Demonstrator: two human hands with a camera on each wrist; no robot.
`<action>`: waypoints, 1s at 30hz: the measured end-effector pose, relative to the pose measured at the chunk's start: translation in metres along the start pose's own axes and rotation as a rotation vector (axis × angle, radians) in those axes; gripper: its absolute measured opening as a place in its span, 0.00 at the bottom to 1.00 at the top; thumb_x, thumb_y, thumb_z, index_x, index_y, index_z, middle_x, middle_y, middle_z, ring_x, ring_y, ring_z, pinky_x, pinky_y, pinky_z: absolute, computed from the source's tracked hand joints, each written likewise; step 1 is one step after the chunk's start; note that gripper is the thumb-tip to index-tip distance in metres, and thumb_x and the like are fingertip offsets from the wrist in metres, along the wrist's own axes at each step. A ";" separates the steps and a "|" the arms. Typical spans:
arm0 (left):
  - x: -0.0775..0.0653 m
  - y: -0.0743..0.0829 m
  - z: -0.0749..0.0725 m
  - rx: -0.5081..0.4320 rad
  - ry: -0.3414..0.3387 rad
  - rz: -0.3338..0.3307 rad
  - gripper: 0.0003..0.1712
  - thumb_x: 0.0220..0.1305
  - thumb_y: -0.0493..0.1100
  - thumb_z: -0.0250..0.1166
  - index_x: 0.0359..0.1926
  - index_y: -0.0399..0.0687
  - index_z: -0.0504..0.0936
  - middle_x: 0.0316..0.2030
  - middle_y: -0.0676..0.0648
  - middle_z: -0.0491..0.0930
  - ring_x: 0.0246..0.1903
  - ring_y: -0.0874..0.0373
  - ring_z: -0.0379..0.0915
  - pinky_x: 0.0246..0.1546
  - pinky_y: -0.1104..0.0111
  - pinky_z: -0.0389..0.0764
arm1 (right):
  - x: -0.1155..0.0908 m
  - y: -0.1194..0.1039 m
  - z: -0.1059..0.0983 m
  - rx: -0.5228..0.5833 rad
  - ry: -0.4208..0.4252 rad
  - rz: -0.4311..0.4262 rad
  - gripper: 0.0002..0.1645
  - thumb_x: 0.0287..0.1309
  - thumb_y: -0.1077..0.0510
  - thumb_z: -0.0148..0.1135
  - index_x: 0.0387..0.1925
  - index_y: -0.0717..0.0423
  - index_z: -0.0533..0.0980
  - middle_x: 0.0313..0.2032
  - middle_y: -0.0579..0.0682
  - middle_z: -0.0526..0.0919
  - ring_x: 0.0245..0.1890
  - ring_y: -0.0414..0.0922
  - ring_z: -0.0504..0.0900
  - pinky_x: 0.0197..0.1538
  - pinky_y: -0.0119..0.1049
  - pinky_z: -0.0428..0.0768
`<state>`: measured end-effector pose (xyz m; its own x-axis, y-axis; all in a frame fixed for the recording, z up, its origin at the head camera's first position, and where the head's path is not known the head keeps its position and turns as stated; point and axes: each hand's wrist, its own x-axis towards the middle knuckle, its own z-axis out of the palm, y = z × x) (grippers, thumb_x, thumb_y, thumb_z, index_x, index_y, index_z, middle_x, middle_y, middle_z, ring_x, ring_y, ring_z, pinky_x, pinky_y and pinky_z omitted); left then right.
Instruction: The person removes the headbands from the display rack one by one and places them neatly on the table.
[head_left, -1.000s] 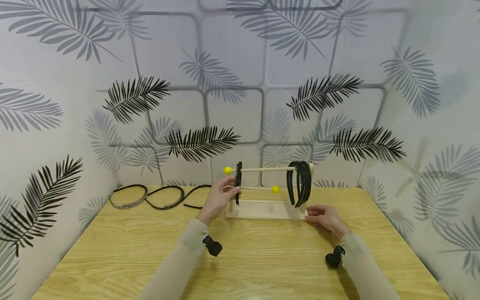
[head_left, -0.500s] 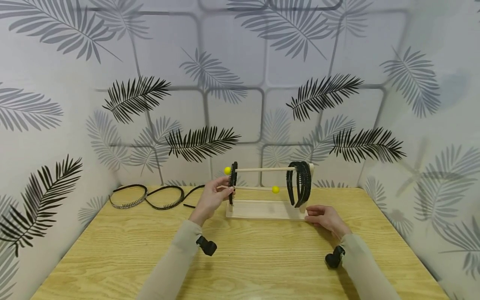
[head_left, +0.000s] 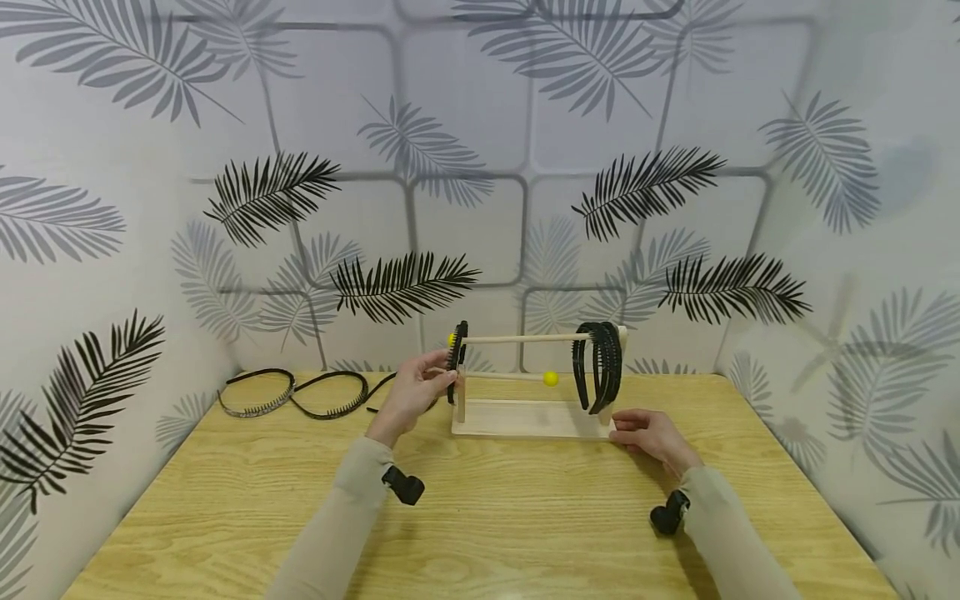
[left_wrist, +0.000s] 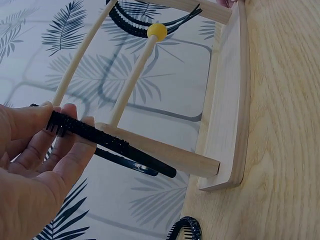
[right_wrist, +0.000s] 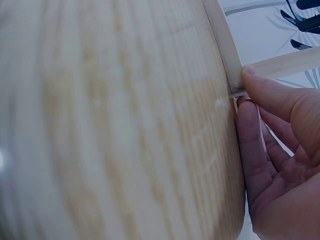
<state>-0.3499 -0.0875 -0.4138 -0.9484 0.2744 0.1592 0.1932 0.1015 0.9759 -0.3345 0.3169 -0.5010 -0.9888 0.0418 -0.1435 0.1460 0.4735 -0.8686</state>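
Observation:
My left hand [head_left: 408, 396] pinches a black toothed headband [left_wrist: 90, 131] at the left end of a pale wooden headband rack [head_left: 532, 419]. The headband stands upright around the tip of the upper rod [head_left: 525, 339], partly covering the yellow ball there. A second yellow ball [left_wrist: 157, 32] caps the lower rod. Several black headbands [head_left: 611, 367] hang bunched at the rack's right end. There, my right hand [head_left: 651, 437] grips the corner of the base, thumb on top in the right wrist view.
Left of the rack, black headbands [head_left: 330, 417] lie in a row on the wood-grain table [head_left: 525, 517]; one is partly hidden behind my left hand. A leaf-patterned wall [head_left: 465, 217] stands close behind the rack and on both sides.
My left hand has moved left, carrying the headband along the upper rod to its yellow ball. My right hand stays on the base, and the hanging bunch has not moved.

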 end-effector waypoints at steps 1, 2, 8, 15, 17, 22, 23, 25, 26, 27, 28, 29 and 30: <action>0.000 0.000 -0.001 -0.003 0.003 0.002 0.26 0.71 0.35 0.58 0.68 0.40 0.69 0.54 0.35 0.74 0.53 0.40 0.75 0.55 0.57 0.80 | 0.000 0.000 0.000 -0.001 0.000 0.001 0.33 0.56 0.58 0.72 0.61 0.67 0.73 0.49 0.59 0.84 0.38 0.36 0.81 0.38 0.30 0.82; 0.000 -0.001 -0.002 -0.007 0.006 0.004 0.25 0.71 0.35 0.58 0.68 0.40 0.69 0.54 0.35 0.74 0.54 0.39 0.75 0.55 0.57 0.80 | 0.000 -0.001 0.000 -0.005 -0.002 0.000 0.33 0.56 0.58 0.72 0.61 0.67 0.73 0.50 0.59 0.84 0.38 0.36 0.81 0.39 0.31 0.82; -0.001 -0.003 -0.004 0.001 0.034 0.014 0.23 0.71 0.34 0.58 0.65 0.42 0.73 0.51 0.34 0.77 0.53 0.38 0.76 0.56 0.55 0.79 | 0.000 -0.002 -0.001 -0.013 -0.013 -0.005 0.34 0.56 0.58 0.71 0.61 0.68 0.72 0.50 0.61 0.83 0.39 0.37 0.81 0.39 0.32 0.83; -0.003 -0.005 -0.008 -0.002 0.090 0.009 0.21 0.68 0.35 0.62 0.60 0.40 0.77 0.48 0.34 0.80 0.48 0.48 0.81 0.57 0.54 0.78 | 0.002 -0.001 -0.001 -0.011 -0.009 0.001 0.34 0.56 0.58 0.72 0.61 0.67 0.72 0.50 0.59 0.83 0.39 0.37 0.80 0.40 0.31 0.83; -0.004 -0.006 -0.009 0.005 0.100 -0.003 0.21 0.66 0.35 0.64 0.60 0.39 0.78 0.47 0.37 0.81 0.47 0.50 0.81 0.56 0.56 0.79 | 0.002 0.000 -0.001 -0.011 -0.012 0.003 0.34 0.56 0.57 0.72 0.62 0.67 0.72 0.50 0.59 0.83 0.39 0.37 0.80 0.40 0.31 0.83; -0.009 -0.008 -0.014 0.064 0.120 -0.029 0.24 0.64 0.38 0.67 0.61 0.40 0.78 0.49 0.42 0.81 0.49 0.54 0.79 0.54 0.60 0.80 | 0.001 -0.001 0.000 -0.009 -0.019 0.003 0.35 0.56 0.57 0.72 0.62 0.67 0.72 0.51 0.60 0.83 0.39 0.37 0.80 0.40 0.32 0.83; -0.010 -0.008 -0.015 0.071 0.119 -0.033 0.24 0.64 0.38 0.68 0.61 0.41 0.78 0.49 0.42 0.81 0.49 0.54 0.78 0.53 0.61 0.80 | 0.001 -0.001 0.000 -0.007 -0.017 0.005 0.35 0.56 0.57 0.72 0.62 0.67 0.72 0.51 0.60 0.83 0.40 0.37 0.80 0.40 0.32 0.83; -0.011 -0.010 -0.018 0.080 0.119 -0.036 0.24 0.62 0.39 0.69 0.60 0.42 0.78 0.50 0.41 0.81 0.50 0.54 0.78 0.52 0.61 0.81 | 0.001 -0.001 0.000 -0.007 -0.014 0.003 0.35 0.56 0.57 0.72 0.62 0.66 0.72 0.51 0.59 0.83 0.39 0.36 0.80 0.40 0.31 0.83; -0.012 -0.010 -0.020 0.078 0.118 -0.037 0.24 0.62 0.39 0.69 0.60 0.42 0.79 0.50 0.41 0.81 0.50 0.53 0.78 0.52 0.61 0.81 | 0.001 -0.001 0.001 -0.009 -0.016 -0.001 0.35 0.56 0.56 0.72 0.62 0.66 0.72 0.51 0.59 0.83 0.39 0.36 0.80 0.40 0.31 0.83; -0.013 -0.011 -0.022 0.072 0.114 -0.036 0.24 0.61 0.39 0.70 0.59 0.43 0.79 0.51 0.41 0.81 0.50 0.53 0.78 0.52 0.61 0.81 | 0.001 0.000 0.001 -0.006 -0.015 -0.003 0.35 0.56 0.57 0.72 0.62 0.67 0.72 0.51 0.60 0.83 0.39 0.36 0.81 0.40 0.31 0.83; -0.013 -0.012 -0.024 0.068 0.109 -0.031 0.25 0.61 0.39 0.70 0.59 0.43 0.79 0.51 0.40 0.81 0.50 0.52 0.79 0.52 0.61 0.81 | 0.001 0.000 0.001 -0.002 -0.010 -0.003 0.34 0.56 0.57 0.72 0.62 0.66 0.73 0.51 0.59 0.83 0.38 0.36 0.81 0.39 0.30 0.83; -0.014 -0.013 -0.025 0.065 0.106 -0.024 0.25 0.60 0.39 0.71 0.60 0.43 0.80 0.52 0.40 0.81 0.50 0.52 0.79 0.52 0.61 0.81 | 0.000 0.001 0.001 -0.002 -0.006 -0.004 0.34 0.56 0.57 0.72 0.61 0.66 0.73 0.50 0.59 0.83 0.38 0.36 0.81 0.39 0.30 0.82; -0.015 -0.014 -0.027 0.067 0.102 -0.016 0.26 0.60 0.40 0.71 0.60 0.43 0.79 0.52 0.40 0.81 0.51 0.52 0.79 0.52 0.61 0.81 | 0.000 0.001 0.001 -0.005 -0.006 -0.010 0.34 0.56 0.57 0.72 0.61 0.66 0.73 0.50 0.59 0.83 0.38 0.36 0.81 0.39 0.30 0.82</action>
<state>-0.3453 -0.1193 -0.4258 -0.9715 0.1738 0.1612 0.1908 0.1693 0.9669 -0.3342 0.3166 -0.5024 -0.9900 0.0316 -0.1377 0.1359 0.4781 -0.8677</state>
